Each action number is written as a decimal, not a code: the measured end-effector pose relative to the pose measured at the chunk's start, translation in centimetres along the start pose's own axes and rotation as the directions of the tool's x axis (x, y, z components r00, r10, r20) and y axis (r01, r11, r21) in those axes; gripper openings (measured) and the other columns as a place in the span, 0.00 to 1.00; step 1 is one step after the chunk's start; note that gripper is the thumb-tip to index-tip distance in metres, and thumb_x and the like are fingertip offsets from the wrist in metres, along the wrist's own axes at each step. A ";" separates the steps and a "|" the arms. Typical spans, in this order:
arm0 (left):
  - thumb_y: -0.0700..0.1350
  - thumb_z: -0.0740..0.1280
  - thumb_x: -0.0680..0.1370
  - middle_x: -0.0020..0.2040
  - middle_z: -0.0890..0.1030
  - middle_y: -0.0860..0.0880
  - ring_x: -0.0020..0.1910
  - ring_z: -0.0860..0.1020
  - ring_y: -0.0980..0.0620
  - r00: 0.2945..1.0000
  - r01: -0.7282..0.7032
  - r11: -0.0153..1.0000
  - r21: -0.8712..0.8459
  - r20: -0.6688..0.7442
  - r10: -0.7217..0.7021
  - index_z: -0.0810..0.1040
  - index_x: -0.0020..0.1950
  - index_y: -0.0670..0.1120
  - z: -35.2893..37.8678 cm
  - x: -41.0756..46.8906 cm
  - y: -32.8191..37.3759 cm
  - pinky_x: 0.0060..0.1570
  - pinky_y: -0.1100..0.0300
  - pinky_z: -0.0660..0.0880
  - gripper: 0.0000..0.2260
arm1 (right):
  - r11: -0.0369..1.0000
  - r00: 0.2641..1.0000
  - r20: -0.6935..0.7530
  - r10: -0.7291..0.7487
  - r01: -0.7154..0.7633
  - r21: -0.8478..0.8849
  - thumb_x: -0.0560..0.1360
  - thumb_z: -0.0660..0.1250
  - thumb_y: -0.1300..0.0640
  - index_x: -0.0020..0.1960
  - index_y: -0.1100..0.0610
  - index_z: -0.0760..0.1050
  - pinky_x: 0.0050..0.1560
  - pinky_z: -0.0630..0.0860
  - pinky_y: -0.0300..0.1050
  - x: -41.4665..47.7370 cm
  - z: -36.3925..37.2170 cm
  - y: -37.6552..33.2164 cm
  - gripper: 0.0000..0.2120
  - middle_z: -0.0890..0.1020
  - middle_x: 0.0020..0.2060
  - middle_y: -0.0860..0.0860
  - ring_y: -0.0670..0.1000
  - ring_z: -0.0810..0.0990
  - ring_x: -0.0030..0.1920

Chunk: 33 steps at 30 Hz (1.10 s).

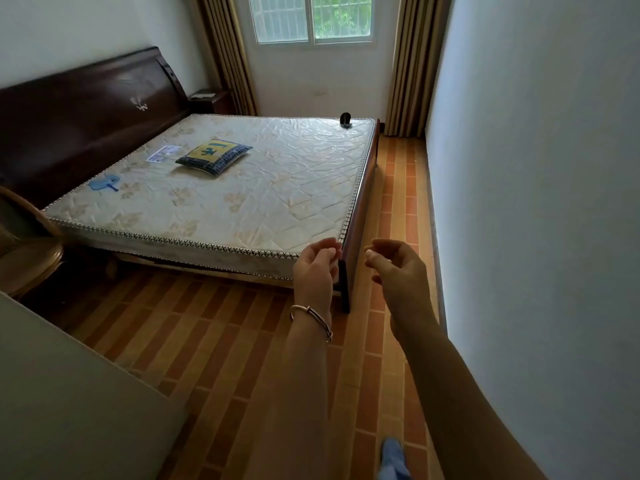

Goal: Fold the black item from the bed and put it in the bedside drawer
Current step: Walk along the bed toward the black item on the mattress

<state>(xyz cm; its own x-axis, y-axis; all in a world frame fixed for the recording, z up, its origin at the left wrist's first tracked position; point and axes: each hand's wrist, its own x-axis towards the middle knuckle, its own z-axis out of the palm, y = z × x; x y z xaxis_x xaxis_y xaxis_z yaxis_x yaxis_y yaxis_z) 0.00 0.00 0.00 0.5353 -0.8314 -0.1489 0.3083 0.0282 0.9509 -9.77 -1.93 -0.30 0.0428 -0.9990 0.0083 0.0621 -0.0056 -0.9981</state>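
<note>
A small black item (345,119) lies on the far right corner of the bare mattress (284,188), near the window. The dark wooden bedside cabinet (207,100) stands at the far side of the headboard; its drawer front is hidden. My left hand (317,268), with a bracelet on the wrist, is raised in front of the bed's near right corner, fingers loosely curled and holding nothing. My right hand (398,268) hovers beside it over the floor, fingers apart and holding nothing. Both hands are far from the black item.
A blue and yellow pillow (214,155), a paper card (163,153) and a blue sticker (104,184) lie on the mattress. A wicker chair (27,258) stands at left. A narrow strip of tiled floor (401,188) runs between bed and right wall.
</note>
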 end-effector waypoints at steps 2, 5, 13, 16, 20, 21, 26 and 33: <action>0.37 0.59 0.77 0.44 0.80 0.50 0.49 0.78 0.53 1.000 0.006 1.000 -0.011 -0.005 -0.007 0.77 0.43 0.49 1.0 1.5 0.0 0.45 0.63 0.73 0.10 | 1.000 1.000 0.004 0.001 -0.001 -0.001 0.76 0.65 0.59 0.53 0.52 0.72 0.27 0.71 0.23 1.8 0.0 -0.2 0.06 0.76 0.43 0.43 0.44 0.76 0.43; 0.38 0.59 0.77 0.46 0.80 0.50 0.51 0.78 0.51 1.000 0.018 1.000 -0.006 -0.024 -0.018 0.77 0.43 0.49 2.5 4.0 0.0 0.44 0.62 0.74 0.10 | 1.000 1.000 0.009 0.009 -0.009 0.001 0.76 0.65 0.59 0.53 0.52 0.73 0.26 0.71 0.23 4.6 0.0 -0.2 0.07 0.77 0.43 0.44 0.43 0.76 0.42; 0.37 0.60 0.77 0.45 0.80 0.50 0.50 0.78 0.51 0.999 0.002 1.000 -0.002 -0.054 -0.002 0.77 0.42 0.49 8.3 11.2 0.1 0.47 0.61 0.74 0.10 | 1.000 0.999 0.046 -0.013 0.014 -0.018 0.76 0.65 0.59 0.51 0.50 0.73 0.39 0.73 0.31 14.0 -0.3 -0.4 0.06 0.78 0.43 0.43 0.45 0.77 0.46; 0.37 0.60 0.76 0.45 0.80 0.50 0.49 0.78 0.52 0.999 -0.006 1.000 0.007 -0.044 0.007 0.77 0.42 0.49 10.6 13.7 0.0 0.46 0.61 0.74 0.10 | 1.000 0.998 0.056 -0.020 0.021 -0.009 0.76 0.65 0.59 0.51 0.50 0.74 0.41 0.73 0.34 17.5 -0.8 -0.5 0.06 0.78 0.44 0.44 0.47 0.78 0.49; 0.37 0.59 0.77 0.44 0.80 0.50 0.48 0.78 0.52 0.997 0.002 1.000 0.013 -0.072 -0.001 0.77 0.42 0.49 12.6 16.3 -0.6 0.42 0.63 0.72 0.10 | 1.000 0.998 0.060 -0.017 0.017 0.002 0.76 0.65 0.59 0.52 0.51 0.74 0.43 0.74 0.33 20.7 -1.9 -0.3 0.06 0.78 0.44 0.43 0.48 0.78 0.50; 0.37 0.59 0.77 0.44 0.80 0.50 0.48 0.78 0.53 0.997 0.005 1.000 0.011 -0.077 -0.004 0.77 0.42 0.49 13.1 16.8 -0.9 0.41 0.63 0.72 0.10 | 1.000 0.998 0.060 -0.017 0.016 0.003 0.76 0.65 0.59 0.52 0.51 0.74 0.43 0.74 0.33 21.4 -2.3 -0.2 0.06 0.78 0.44 0.44 0.49 0.78 0.51; 0.38 0.59 0.77 0.45 0.80 0.50 0.48 0.78 0.53 0.997 0.023 1.000 0.020 -0.075 -0.021 0.77 0.42 0.49 14.7 18.8 -1.8 0.46 0.62 0.74 0.10 | 1.000 0.999 0.051 0.010 -0.010 0.009 0.76 0.65 0.58 0.51 0.50 0.73 0.38 0.73 0.31 24.0 -3.3 0.6 0.06 0.78 0.47 0.47 0.51 0.78 0.53; 0.38 0.59 0.76 0.45 0.81 0.51 0.49 0.78 0.53 0.995 0.046 0.999 0.024 -0.092 -0.043 0.77 0.42 0.49 15.6 23.3 -2.3 0.50 0.60 0.74 0.10 | 1.000 0.998 0.057 0.029 -0.028 -0.004 0.76 0.65 0.58 0.51 0.51 0.73 0.40 0.73 0.33 28.3 -1.9 1.5 0.05 0.78 0.44 0.45 0.51 0.78 0.51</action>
<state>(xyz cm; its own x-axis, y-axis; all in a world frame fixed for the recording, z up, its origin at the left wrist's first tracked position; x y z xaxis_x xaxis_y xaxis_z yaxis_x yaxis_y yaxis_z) -0.47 -28.09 -1.46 0.5917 -0.7772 -0.2142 0.3132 -0.0232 0.9494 -10.31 -30.32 -1.70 0.1010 -0.9947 -0.0168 0.0569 0.0226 -0.9981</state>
